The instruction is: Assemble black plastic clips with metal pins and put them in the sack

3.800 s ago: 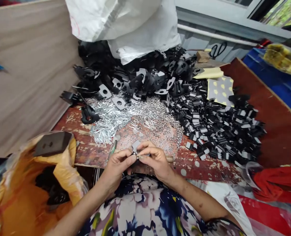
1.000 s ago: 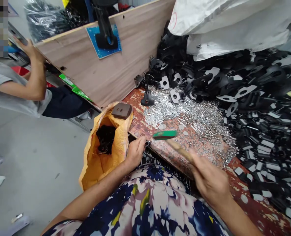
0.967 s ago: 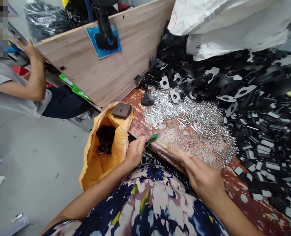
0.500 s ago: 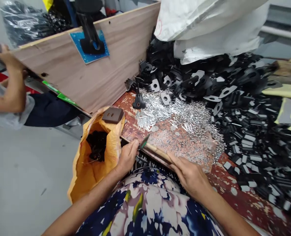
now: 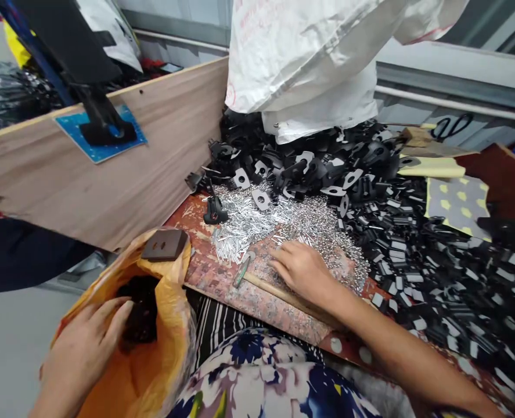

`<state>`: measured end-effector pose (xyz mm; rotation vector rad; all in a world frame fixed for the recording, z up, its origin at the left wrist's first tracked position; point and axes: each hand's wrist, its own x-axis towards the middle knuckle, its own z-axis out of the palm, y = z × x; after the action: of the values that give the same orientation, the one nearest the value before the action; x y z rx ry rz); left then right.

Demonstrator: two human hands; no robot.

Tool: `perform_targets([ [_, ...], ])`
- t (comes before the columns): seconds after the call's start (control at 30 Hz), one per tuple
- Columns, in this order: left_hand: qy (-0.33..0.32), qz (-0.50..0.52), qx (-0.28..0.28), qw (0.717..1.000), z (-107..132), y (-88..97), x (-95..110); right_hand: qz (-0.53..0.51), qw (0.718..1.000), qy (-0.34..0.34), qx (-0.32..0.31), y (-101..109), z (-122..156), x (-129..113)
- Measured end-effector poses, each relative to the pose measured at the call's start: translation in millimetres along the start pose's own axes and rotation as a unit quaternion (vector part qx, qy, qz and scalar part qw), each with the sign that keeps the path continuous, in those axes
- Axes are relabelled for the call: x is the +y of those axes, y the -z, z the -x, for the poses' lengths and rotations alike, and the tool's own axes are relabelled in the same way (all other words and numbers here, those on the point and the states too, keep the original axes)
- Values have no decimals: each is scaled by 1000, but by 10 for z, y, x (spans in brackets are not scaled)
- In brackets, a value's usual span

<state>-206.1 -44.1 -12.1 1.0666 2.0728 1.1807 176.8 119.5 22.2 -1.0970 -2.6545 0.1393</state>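
My left hand (image 5: 85, 348) is over the mouth of an orange woven bag (image 5: 176, 313), its fingers stretched out and apart, with nothing seen in them. Dark pieces (image 5: 139, 313) lie inside that bag. My right hand (image 5: 305, 273) reaches over the worktop, fingers loosely bent and apart beside a heap of thin silver pins (image 5: 244, 229). Just below that hand lies a hammer (image 5: 268, 285) with a wooden handle and a greenish head. Small shiny metal pieces (image 5: 344, 249) are spread beyond the right hand.
A brown block (image 5: 165, 245) with two holes rests on the bag's rim. Black plastic clips (image 5: 283, 168) and short black pieces (image 5: 414, 261) are heaped at the back and right. A wooden board (image 5: 161, 128) stands at left; a white sack (image 5: 301, 69) sits behind, scissors (image 5: 453, 125) at far right.
My right hand has let go of the hammer, which now lies on the worktop, and moved to the pins. My left hand has moved from beside the hammer head to over the bag. The view has shifted right.
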Motion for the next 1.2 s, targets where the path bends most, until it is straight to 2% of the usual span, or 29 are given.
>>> perform_targets([
  [0.1, -24, -125, -16, 992, 32, -235, 88, 36, 999, -34, 16, -68, -738, 70],
  [0.17, -31, -119, -65, 990, 83, -437, 155, 62, 995, -69, 27, -163, -1139, 173],
  [0.23, -37, -79, -105, 991, 130, -601, 217, 84, 991, -96, 25, -227, -1369, 319],
  [0.3, -23, -27, -151, 988, 157, -718, 298, 85, 991, -104, 25, -215, -1401, 463],
  [0.4, 45, 88, -211, 973, 155, -884, 528, 52, 993, -92, 47, -73, -1138, 557],
  [0.5, 122, 255, -236, 930, 131, -1134, 874, 19, 996, -64, 62, 52, -654, 401],
  [0.57, 183, 338, -270, 883, 134, -1328, 1086, -48, 997, -2, 67, 54, -304, 197],
  [0.63, 238, 365, -316, 843, 169, -1496, 1220, -146, 982, 94, 76, 22, 7, 34],
  [0.7, 267, 359, -348, 824, 230, -1610, 1257, -204, 966, 131, 88, 36, 254, 37],
  [0.77, 270, 353, -347, 826, 290, -1668, 1223, -201, 971, 72, 110, 154, 447, 275],
  [0.83, 268, 352, -333, 832, 328, -1688, 1163, -157, 975, -58, 150, 359, 610, 713],
  [0.87, 268, 352, -330, 834, 338, -1690, 1136, -93, 967, -169, 169, 471, 689, 969],
  [0.9, 270, 351, -332, 833, 345, -1690, 1114, -13, 946, -275, 172, 572, 766, 1224],
  [0.93, 272, 348, -337, 831, 350, -1691, 1098, 55, 923, -349, 152, 650, 841, 1459],
  [1.03, 274, 339, -352, 828, 382, -1696, 1088, 81, 899, -407, 138, 701, 1032, 1955],
  [1.2, 273, 324, -373, 825, 452, -1678, 1116, 56, 872, -453, 178, 513, 1175, 2249],
])
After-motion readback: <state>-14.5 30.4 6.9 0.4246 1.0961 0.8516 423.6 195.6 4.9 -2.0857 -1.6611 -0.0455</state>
